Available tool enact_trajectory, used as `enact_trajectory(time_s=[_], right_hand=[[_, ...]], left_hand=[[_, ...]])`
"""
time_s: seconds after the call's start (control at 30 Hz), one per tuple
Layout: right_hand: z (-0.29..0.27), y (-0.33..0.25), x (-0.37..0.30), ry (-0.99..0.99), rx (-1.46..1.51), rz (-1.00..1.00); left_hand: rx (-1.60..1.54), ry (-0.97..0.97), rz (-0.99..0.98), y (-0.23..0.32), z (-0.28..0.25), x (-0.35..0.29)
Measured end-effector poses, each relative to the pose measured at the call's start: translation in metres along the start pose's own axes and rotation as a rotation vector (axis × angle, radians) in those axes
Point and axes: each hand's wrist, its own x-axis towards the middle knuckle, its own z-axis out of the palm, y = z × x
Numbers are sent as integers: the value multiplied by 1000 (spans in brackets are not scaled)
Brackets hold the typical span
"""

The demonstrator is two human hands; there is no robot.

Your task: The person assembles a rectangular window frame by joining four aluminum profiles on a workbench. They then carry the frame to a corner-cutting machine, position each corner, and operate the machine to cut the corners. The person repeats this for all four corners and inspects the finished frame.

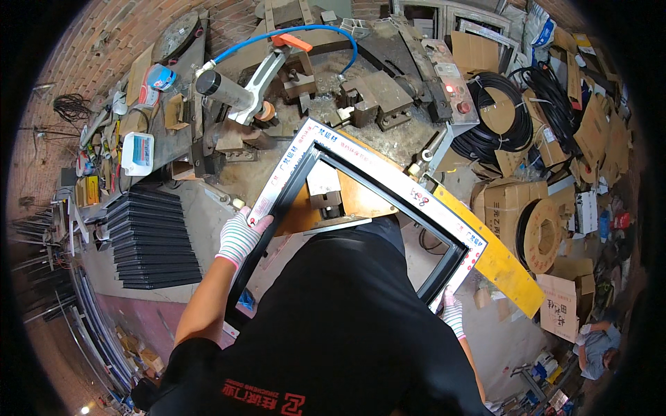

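Note:
A rectangular window frame [378,165] is held tilted across the front of my body. Its profiles are dark, with white printed protective film on their faces. My left hand [241,238], in a striped glove, is closed around the frame's left side. At the lower right side my right hand [453,315], gloved alike, grips the frame, its fingers partly hidden. The frame's far corner lies by the metal blocks of a machine [378,102]. A yellow bar [503,276] runs under and beside the frame's right side. My torso hides the frame's near part.
Above the machine stands a clamp cylinder [225,90] with a blue air hose [298,29]. Left, dark profiles [149,239] lie stacked near a white jug [137,154]. On the right are black coils [492,114], cardboard boxes [510,201], a spool [540,236] and another person [598,349].

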Motion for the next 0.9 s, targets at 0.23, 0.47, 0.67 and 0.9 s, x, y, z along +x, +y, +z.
enact_trajectory(time_s=[0.23, 0.47, 0.67, 0.9], right_hand=[[4, -11, 8, 2, -33, 4], [4, -7, 14, 21, -36, 23], [-1, -30, 9, -17, -144, 35], [5, -55, -1, -88, -159, 38]], left_hand=[[-67, 48, -85, 7, -10, 9], [-204, 392, 357, -30, 25, -33], [-16, 275, -87, -113, 66, -88], [74, 262, -74, -141, 77, -93]])
